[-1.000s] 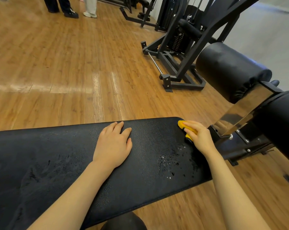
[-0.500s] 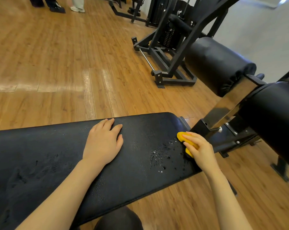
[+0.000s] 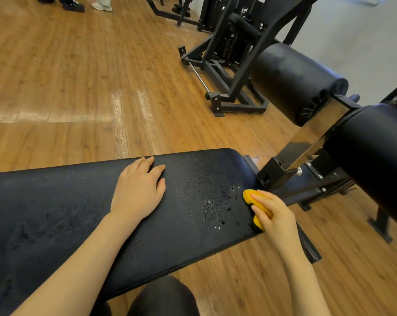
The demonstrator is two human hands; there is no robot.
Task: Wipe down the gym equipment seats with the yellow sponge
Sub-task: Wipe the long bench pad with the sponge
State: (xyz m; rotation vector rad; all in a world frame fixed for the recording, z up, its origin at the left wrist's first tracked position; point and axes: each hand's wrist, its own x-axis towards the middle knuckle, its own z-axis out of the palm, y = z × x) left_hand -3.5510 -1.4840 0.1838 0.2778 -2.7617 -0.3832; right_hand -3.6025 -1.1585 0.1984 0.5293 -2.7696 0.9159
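A: How far along is she?
B: Droplets (image 3: 218, 206) remain. The right hand (image 3: 272, 213) grips the yellow sponge (image 3: 250, 195) at the bench's (image 3: 56, 213) four-o'clock end; the left hand (image 3: 139, 190) rests flat.
A: And the roller pads (image 3: 293, 80) at two o'clock?
B: Seemingly unwiped.

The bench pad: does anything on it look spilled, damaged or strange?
Only wetness. Water droplets lie on the black bench pad just left of the yellow sponge, which the right hand holds at the pad's end. The left hand rests flat on the pad. No tear is visible.
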